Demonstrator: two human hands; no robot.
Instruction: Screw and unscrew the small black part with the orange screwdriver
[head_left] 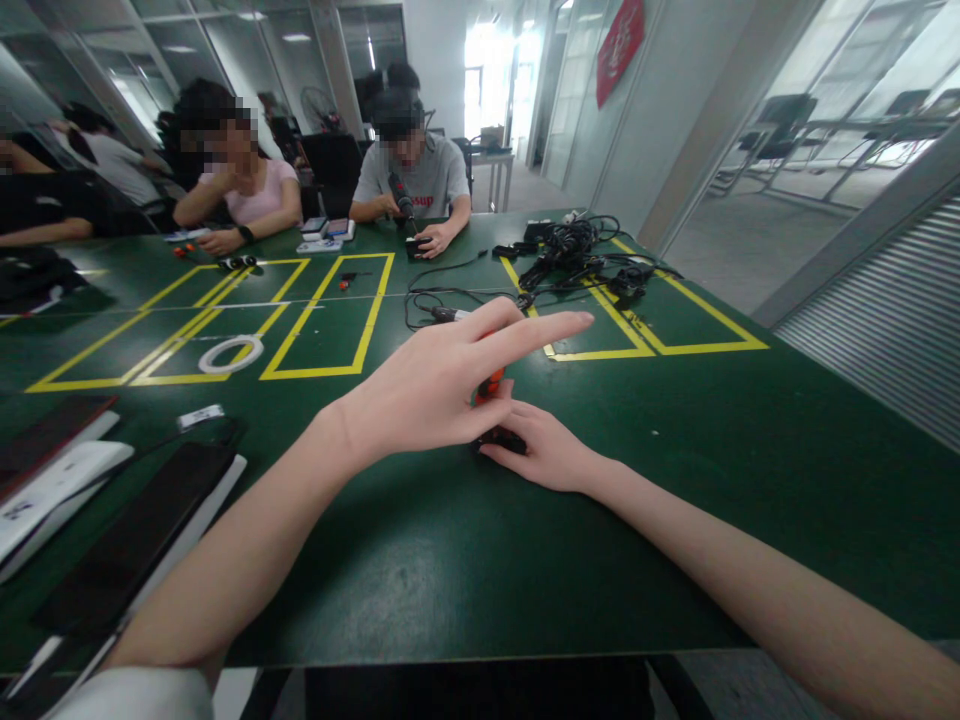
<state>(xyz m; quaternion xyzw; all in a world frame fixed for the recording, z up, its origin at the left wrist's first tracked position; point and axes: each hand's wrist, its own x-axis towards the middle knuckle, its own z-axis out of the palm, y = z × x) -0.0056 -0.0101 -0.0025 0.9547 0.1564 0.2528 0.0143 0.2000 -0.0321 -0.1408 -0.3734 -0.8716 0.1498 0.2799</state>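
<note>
your right hand [551, 447]: thumb and fingers pinching black part [505, 439] over counter [375, 580] | your left hand [435, 375]: index out, others half-curled by orange piece [491, 384], grip unclear | progress: looks mid-work, done/left can't tell | beyond: cable pile [568, 248]

Glass partitions [169, 60] line the far left, and a bright window [491, 48] glows at the far end. A pale wall [664, 110] bears a red hanging [621, 50]; farther right, a dark chair [784, 125] stands on grey floor [712, 245]. A green table [390, 560] spreads near.
</note>
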